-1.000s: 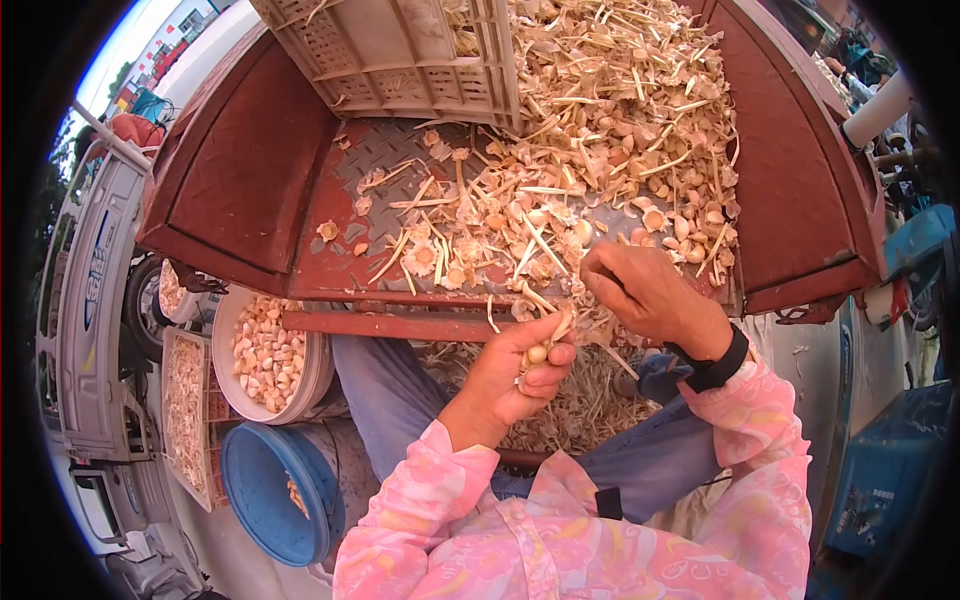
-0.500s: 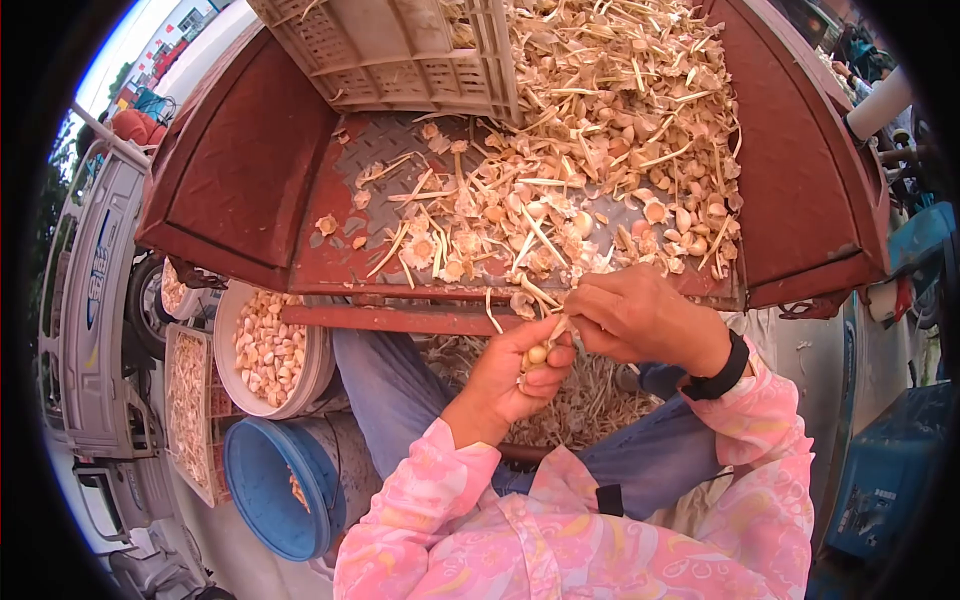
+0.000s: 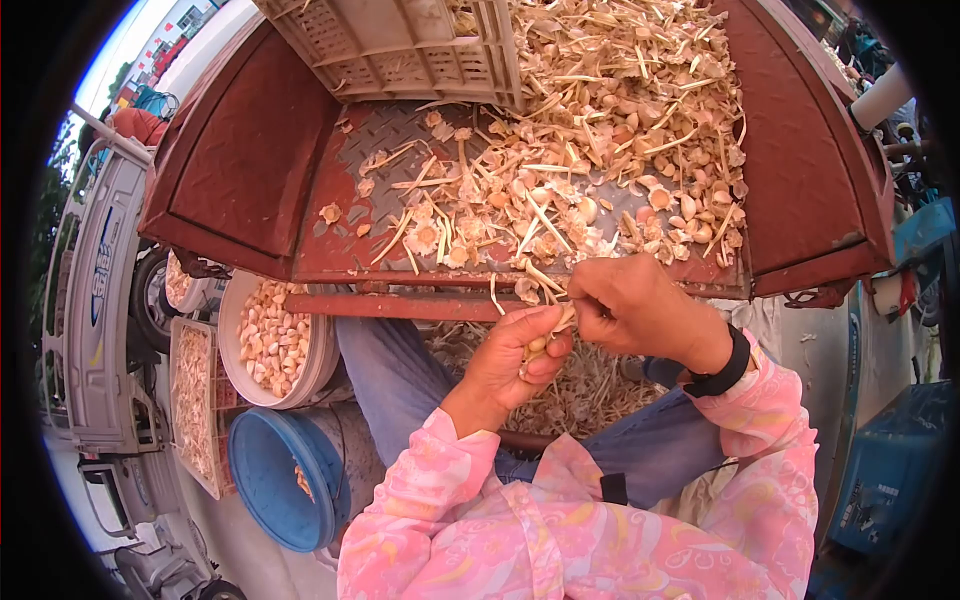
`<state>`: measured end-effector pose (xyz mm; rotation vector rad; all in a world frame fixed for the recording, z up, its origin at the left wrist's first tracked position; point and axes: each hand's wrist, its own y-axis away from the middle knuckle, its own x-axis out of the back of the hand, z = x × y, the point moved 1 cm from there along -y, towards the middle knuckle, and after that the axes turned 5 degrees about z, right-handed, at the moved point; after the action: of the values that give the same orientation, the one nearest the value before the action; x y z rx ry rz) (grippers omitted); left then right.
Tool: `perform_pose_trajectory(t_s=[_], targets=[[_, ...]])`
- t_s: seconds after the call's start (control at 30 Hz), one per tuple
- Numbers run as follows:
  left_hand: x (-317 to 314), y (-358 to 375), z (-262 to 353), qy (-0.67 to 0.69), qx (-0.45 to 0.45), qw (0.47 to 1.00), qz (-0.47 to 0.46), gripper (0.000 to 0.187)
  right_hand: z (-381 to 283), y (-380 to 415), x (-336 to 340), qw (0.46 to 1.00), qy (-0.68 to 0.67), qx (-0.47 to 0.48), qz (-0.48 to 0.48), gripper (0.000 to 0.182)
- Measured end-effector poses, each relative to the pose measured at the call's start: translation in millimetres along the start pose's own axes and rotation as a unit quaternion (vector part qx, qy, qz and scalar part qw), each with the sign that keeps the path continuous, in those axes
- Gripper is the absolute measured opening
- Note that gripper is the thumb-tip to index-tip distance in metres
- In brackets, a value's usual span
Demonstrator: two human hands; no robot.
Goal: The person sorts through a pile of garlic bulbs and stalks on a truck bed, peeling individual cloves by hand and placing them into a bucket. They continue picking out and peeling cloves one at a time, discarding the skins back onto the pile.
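Observation:
My left hand (image 3: 505, 365) is closed around pale garlic cloves (image 3: 537, 347), which show between thumb and fingers. Just to its right, my right hand (image 3: 645, 312) has its fingers curled in a pinch beside the left thumb; whatever is in them is hidden. Both hands are in front of the near lip of a red metal truck bed (image 3: 390, 304). A garlic stem (image 3: 543, 276) hangs over that lip just behind the hands. Beyond lies a broad heap of garlic skins, stems and loose cloves (image 3: 600, 130).
A plastic crate (image 3: 400, 50) leans on the bed at the back. At left stand a white bucket (image 3: 232, 330) of cloves, a blue bucket (image 3: 285, 480) with a few pieces inside, and a shallow crate (image 3: 195, 400) of garlic bits. More stems lie between my legs.
My right hand has turned and its fingers have curled tighter, slightly away from the left thumb. My left hand still holds the cloves, now covered more. The whole view has shifted slightly.

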<state>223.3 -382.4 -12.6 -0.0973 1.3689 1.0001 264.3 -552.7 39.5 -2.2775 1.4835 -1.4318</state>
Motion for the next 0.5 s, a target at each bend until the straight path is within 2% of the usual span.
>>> perform_pose_trajectory(t_s=[0.1,0.17,0.23,0.27,0.33,0.37,0.4,0.43,0.47,0.5], targets=[[-7.1,4.9,3.7,-0.004,-0.006,1.0,-0.001,0.021,7.4,-2.9,7.1,0.958,-0.16,-0.233,-0.051,0.006],[-5.1,9.0,5.1,0.017,0.018,0.999,-0.026,0.021,17.3,-2.1,11.2,0.953,-0.153,-0.253,-0.058,0.008],[-2.5,30.3,11.3,0.005,-0.006,1.0,-0.005,0.024,19.7,-3.2,15.2,0.953,-0.147,-0.262,-0.045,0.009],[-0.7,45.0,16.3,-0.002,-0.016,1.0,0.001,0.025,13.5,-6.1,22.4,0.965,-0.114,-0.228,-0.058,0.012],[11.1,102.1,39.7,-0.031,-0.142,0.989,-0.001,0.022,7.1,-5.7,31.7,0.968,0.014,-0.169,-0.186,0.012],[27.8,137.9,52.1,-0.053,-0.221,0.972,0.055,0.022,3.6,-5.5,33.1,0.955,0.072,-0.138,-0.25,0.013],[40.0,173.8,63.7,-0.077,-0.299,0.939,0.15,0.022,-0.9,-8.7,34.0,0.931,0.123,-0.16,-0.304,0.012],[56.6,210.6,72.6,-0.118,-0.364,0.88,0.282,0.023,3.0,-7.7,32.7,0.948,0.109,-0.151,-0.258,0.01],[78.5,243.8,78.1,-0.192,-0.415,0.794,0.401,0.022,10.3,-3.1,30.1,0.962,0.093,-0.144,-0.212,0.009],[112.0,281.6,81.2,-0.279,-0.392,0.712,0.512,0.02,14.0,-0.9,29.4,0.973,0.078,-0.138,-0.165,0.007]])
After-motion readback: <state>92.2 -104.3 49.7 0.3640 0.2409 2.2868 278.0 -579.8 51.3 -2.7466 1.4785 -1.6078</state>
